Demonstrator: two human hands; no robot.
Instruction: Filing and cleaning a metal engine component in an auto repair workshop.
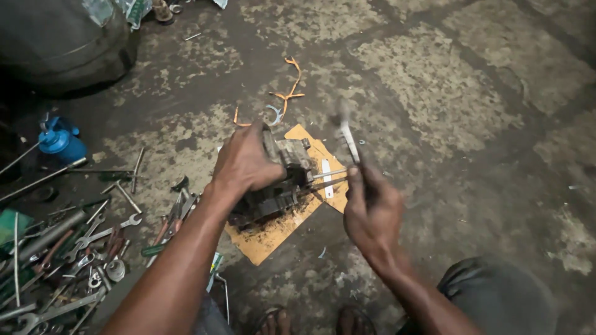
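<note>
A greasy metal engine part (pixel 287 180) rests on a piece of orange cardboard (pixel 267 236) on the concrete floor. My left hand (pixel 245 162) presses down on top of the part and grips it. Two thin metal studs (pixel 328 177) stick out of the part toward the right. My right hand (pixel 371 211) is closed around the handle of a metal spanner (pixel 347 138), whose blurred head is raised above the part's right side. A white strip lies on the cardboard between the studs.
A heap of spanners, screwdrivers and rods (pixel 74 248) covers the floor at the left. A blue oil can (pixel 61 141) stands further left, a dark round container (pixel 62 43) behind it. Orange gasket scraps (pixel 288 93) lie beyond the cardboard. My feet show at the bottom edge.
</note>
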